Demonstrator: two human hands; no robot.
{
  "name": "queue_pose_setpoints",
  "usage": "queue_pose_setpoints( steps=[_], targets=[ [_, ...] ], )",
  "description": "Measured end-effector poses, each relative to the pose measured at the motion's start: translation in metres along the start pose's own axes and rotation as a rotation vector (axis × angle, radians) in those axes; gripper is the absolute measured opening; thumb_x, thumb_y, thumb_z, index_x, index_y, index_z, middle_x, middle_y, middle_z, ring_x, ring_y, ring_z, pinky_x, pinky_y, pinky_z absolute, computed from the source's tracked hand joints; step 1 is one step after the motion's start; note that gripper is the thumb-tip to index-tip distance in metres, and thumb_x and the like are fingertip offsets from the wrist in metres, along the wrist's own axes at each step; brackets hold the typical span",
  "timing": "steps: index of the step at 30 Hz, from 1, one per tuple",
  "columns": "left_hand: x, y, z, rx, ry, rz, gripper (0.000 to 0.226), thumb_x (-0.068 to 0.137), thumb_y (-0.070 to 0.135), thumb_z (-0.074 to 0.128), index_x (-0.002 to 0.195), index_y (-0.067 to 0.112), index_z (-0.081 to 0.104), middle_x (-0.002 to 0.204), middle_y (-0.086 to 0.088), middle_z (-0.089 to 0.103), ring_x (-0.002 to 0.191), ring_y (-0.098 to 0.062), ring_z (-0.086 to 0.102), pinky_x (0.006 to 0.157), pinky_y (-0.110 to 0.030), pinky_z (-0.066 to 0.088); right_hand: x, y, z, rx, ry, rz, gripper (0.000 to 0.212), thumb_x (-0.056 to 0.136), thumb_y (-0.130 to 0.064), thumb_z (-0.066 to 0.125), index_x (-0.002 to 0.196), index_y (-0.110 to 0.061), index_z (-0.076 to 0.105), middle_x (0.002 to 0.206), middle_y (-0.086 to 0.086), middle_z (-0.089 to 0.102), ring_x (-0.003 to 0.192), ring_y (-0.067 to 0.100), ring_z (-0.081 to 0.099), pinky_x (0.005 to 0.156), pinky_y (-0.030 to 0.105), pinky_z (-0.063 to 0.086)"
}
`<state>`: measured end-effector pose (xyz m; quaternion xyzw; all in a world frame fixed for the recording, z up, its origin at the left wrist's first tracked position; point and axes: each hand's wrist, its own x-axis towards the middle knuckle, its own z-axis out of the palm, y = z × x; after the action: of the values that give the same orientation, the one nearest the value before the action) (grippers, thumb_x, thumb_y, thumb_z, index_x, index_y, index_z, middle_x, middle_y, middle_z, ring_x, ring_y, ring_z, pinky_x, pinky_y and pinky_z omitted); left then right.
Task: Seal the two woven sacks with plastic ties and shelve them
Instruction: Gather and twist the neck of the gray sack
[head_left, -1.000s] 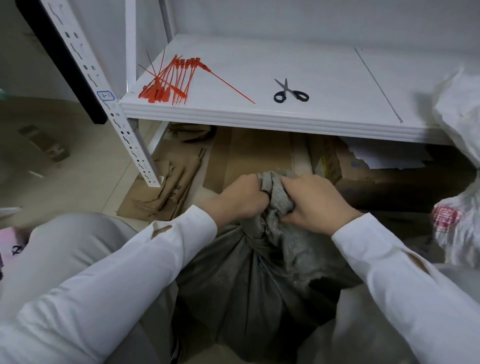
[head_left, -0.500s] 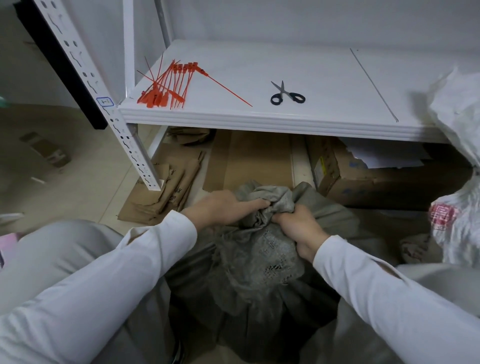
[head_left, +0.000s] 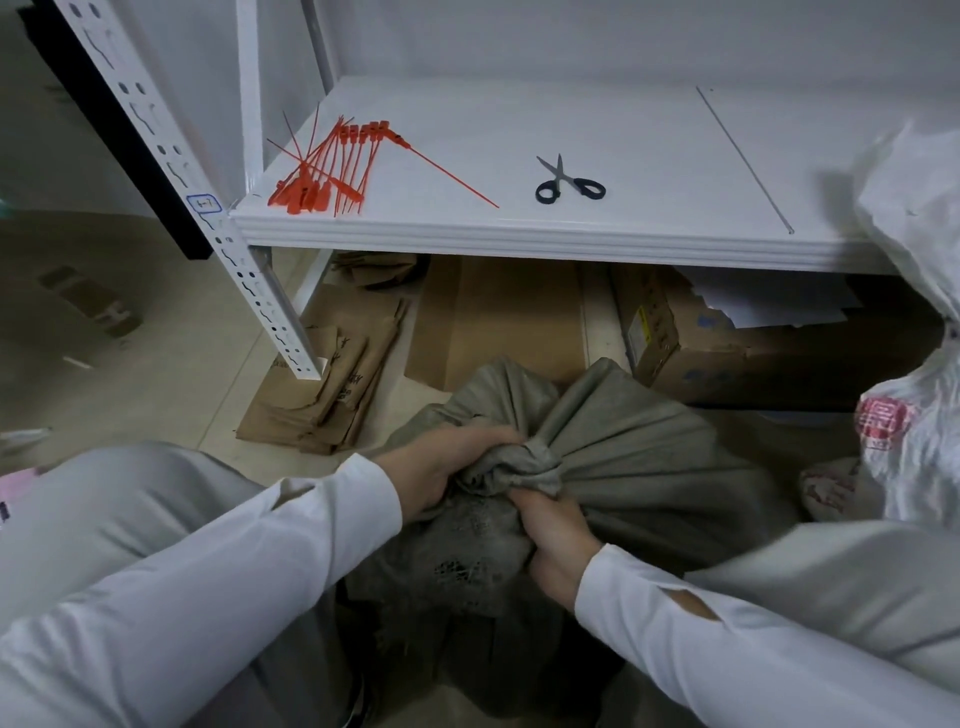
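Grey sack neck (head_left: 524, 467) in both hands (head_left: 436, 470) (head_left: 553, 543)

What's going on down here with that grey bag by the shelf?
A person is gathering the mouth of a grey woven sack on the floor. The left hand and right hand both grip its twisted neck. No tie shows on it yet. The red plastic ties lie in a pile on the white shelf, with scissors a little to their right. A white sack sits at the right edge.
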<state>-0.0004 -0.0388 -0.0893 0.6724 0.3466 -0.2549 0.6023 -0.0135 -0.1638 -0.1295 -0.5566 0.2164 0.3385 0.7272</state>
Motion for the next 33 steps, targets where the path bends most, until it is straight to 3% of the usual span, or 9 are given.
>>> queue_pose_setpoints(
  steps=[5,8,12,15,17,20,24,30,33],
  targets=[
    [-0.001,0.002,0.002,0.143,0.069,0.133,0.018,0.078,0.021,0.079,0.079,0.02,0.061,0.083,0.001,0.065,0.076,-0.01,0.061,0.063,-0.021,0.051,0.005,0.007,-0.002,-0.107,-0.051,-0.061,0.034,0.086,-0.016,0.07,0.119,-0.015,0.062,0.11,0.011,0.07,0.101,0.025,0.067,0.093,0.042,0.054],
    [0.002,0.006,-0.001,0.299,0.111,0.213,0.023,0.072,0.021,0.081,0.081,0.017,0.06,0.094,-0.005,0.067,0.088,-0.018,0.064,0.079,-0.031,0.055,0.005,0.0,-0.005,-0.271,-0.094,-0.039,0.037,0.083,-0.019,0.074,0.119,-0.016,0.063,0.111,0.008,0.07,0.1,0.022,0.066,0.094,0.04,0.053],
    [0.001,0.005,-0.008,0.803,0.22,0.3,0.048,0.069,0.033,0.082,0.091,0.016,0.044,0.09,0.001,0.052,0.091,-0.02,0.055,0.079,-0.031,0.051,0.002,-0.038,-0.014,-0.972,-0.301,-0.034,0.05,0.07,-0.02,0.085,0.114,-0.016,0.063,0.097,-0.003,0.068,0.09,0.011,0.063,0.073,0.022,0.051],
    [0.002,-0.001,-0.009,1.134,0.288,0.436,0.063,0.07,0.037,0.078,0.115,0.013,0.04,0.103,-0.004,0.054,0.099,-0.026,0.058,0.08,-0.036,0.05,0.013,-0.067,-0.024,-1.503,-0.156,-0.308,0.082,0.062,-0.027,0.086,0.132,-0.013,0.046,0.125,0.004,0.056,0.115,0.021,0.054,0.096,0.031,0.047],
    [0.004,-0.005,-0.006,1.332,0.319,0.559,0.062,0.076,0.035,0.072,0.122,0.012,0.036,0.106,-0.005,0.059,0.099,-0.027,0.06,0.081,-0.036,0.042,0.015,-0.075,-0.025,-1.52,-0.113,-0.503,0.089,0.072,-0.018,0.079,0.147,-0.017,0.03,0.144,0.005,0.041,0.132,0.023,0.041,0.109,0.032,0.036],
    [0.007,-0.007,-0.002,1.574,0.392,0.699,0.064,0.084,0.036,0.063,0.134,0.011,0.033,0.112,-0.004,0.063,0.101,-0.026,0.062,0.093,-0.038,0.036,0.014,-0.072,-0.017,-1.513,-0.258,-0.759,0.086,0.077,-0.006,0.069,0.15,-0.024,0.026,0.152,-0.002,0.033,0.14,0.017,0.03,0.112,0.024,0.025],
    [0.006,-0.006,-0.001,1.855,0.37,0.842,0.048,0.093,0.021,0.051,0.137,0.007,0.039,0.13,-0.013,0.056,0.118,-0.029,0.054,0.107,-0.042,0.025,0.021,-0.061,-0.011,-1.621,-0.334,-0.848,0.088,0.074,-0.002,0.064,0.149,-0.027,0.026,0.147,-0.003,0.04,0.134,0.018,0.038,0.107,0.035,0.038],
    [0.012,-0.011,-0.02,1.831,0.52,1.234,0.035,0.066,0.018,0.074,0.098,0.009,0.062,0.082,-0.009,0.068,0.073,-0.026,0.064,0.077,-0.036,0.037,0.038,-0.063,-0.009,-1.522,-0.247,-0.858,0.084,0.065,-0.024,0.078,0.14,-0.023,0.042,0.134,-0.002,0.052,0.121,0.02,0.048,0.099,0.036,0.043],
    [0.013,-0.012,-0.023,1.803,0.554,1.248,0.041,0.059,0.02,0.076,0.095,0.007,0.061,0.075,-0.007,0.064,0.068,-0.025,0.061,0.074,-0.036,0.035,0.044,-0.066,-0.008,-1.577,-0.238,-0.923,0.057,0.058,-0.028,0.081,0.111,-0.019,0.06,0.107,-0.004,0.057,0.099,0.022,0.052,0.083,0.037,0.046]
  ],
)
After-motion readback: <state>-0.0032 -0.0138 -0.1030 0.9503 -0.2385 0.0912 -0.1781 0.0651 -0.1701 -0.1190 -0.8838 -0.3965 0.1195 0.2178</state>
